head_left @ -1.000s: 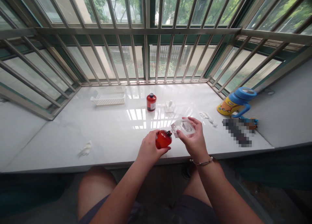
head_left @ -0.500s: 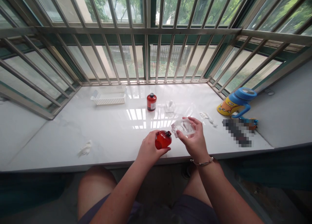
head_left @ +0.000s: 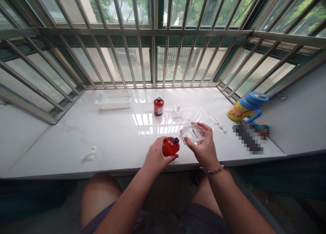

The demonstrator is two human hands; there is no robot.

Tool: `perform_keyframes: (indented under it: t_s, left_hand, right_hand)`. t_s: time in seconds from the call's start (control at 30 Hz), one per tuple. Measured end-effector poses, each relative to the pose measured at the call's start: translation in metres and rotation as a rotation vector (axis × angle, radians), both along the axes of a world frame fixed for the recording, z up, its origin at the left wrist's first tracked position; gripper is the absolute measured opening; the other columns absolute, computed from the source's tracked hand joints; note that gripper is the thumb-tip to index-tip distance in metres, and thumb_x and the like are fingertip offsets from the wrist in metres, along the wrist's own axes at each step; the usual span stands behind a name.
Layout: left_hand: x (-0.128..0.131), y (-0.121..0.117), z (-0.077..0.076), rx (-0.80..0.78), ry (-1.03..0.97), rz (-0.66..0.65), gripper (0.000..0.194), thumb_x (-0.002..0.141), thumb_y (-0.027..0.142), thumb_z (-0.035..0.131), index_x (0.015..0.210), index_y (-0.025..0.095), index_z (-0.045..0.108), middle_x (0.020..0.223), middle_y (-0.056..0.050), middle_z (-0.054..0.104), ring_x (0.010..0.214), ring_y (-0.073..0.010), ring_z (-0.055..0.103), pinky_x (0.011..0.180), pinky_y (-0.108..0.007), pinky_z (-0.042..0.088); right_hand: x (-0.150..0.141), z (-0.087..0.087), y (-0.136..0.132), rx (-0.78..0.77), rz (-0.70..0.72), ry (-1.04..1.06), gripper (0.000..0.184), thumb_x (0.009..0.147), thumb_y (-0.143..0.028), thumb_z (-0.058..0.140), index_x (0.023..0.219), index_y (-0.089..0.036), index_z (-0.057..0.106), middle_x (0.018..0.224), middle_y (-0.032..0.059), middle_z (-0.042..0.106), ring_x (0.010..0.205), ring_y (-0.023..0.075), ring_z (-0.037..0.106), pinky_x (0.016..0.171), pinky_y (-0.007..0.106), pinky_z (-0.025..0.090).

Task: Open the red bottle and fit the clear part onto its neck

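Tilted to the right, a red translucent bottle (head_left: 170,147) with a dark, uncapped neck is gripped in my left hand (head_left: 158,153). My right hand (head_left: 205,144) is closed around a clear bottle (head_left: 192,133), which lies nearly on its side with its neck toward the red one. The two necks are close together; whether they touch I cannot tell. Behind them on the white sill stands a second red bottle (head_left: 158,107) with a dark cap and white label. To its right is a small clear square holder (head_left: 178,111).
A white perforated basket (head_left: 114,105) sits at the back left. Crumpled tissues lie at the left (head_left: 89,155) and right (head_left: 217,124). A yellow and blue flask (head_left: 246,106) stands at the right, beside a blurred-out dark item (head_left: 247,139). Metal bars (head_left: 152,32) close off the window.
Both bottles stay almost where they were. The clear bottle has shifted very slightly in my right hand's grip; my left hand looks nearly still.
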State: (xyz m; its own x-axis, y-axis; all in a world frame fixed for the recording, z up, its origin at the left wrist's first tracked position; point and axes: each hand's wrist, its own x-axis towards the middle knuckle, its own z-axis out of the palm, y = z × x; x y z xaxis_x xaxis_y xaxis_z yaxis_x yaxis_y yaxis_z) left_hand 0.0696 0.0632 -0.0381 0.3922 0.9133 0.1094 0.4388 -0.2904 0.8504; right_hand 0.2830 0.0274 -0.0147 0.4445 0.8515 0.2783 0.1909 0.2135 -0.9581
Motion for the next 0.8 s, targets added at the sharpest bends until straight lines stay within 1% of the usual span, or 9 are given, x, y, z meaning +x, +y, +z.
perform_keyframes:
  t_s: [0.27,0.57,0.8]
  left_hand:
    - [0.0004,0.0003,-0.0014,-0.033,0.009,0.001,0.075,0.072,0.036,0.100,0.134,0.028,0.058,0.134,-0.008,0.071,0.121,-0.0334,0.069,0.106,-0.051,0.057]
    - [-0.0003,0.0002,-0.0036,-0.051,0.000,-0.001,0.076,0.072,0.036,0.100,0.134,0.028,0.058,0.133,-0.007,0.071,0.121,-0.0331,0.069,0.106,-0.050,0.057]
    - [-0.0002,0.0006,-0.0056,-0.054,-0.008,-0.001,0.076,0.071,0.037,0.100,0.134,0.028,0.058,0.133,-0.008,0.071,0.121,-0.0337,0.069,0.106,-0.050,0.057]
  right_hand:
    - [0.0006,0.0004,-0.0003,0.019,0.004,-0.042,0.077,0.078,-0.038,0.093,0.141,-0.031,0.050,0.149,0.0131,0.062,0.140,0.0319,0.060,0.122,0.059,0.049]
    - [-0.0002,0.0029,-0.0015,0.020,-0.003,-0.125,0.076,0.079,-0.038,0.092,0.142,-0.031,0.050,0.149,0.0136,0.062,0.137,0.0320,0.062,0.118,0.057,0.053]
    - [-0.0019,0.0090,-0.0039,0.008,-0.006,-0.188,0.076,0.080,-0.036,0.091,0.143,-0.031,0.049,0.150,0.0135,0.062,0.137,0.0315,0.063,0.117,0.054,0.054]
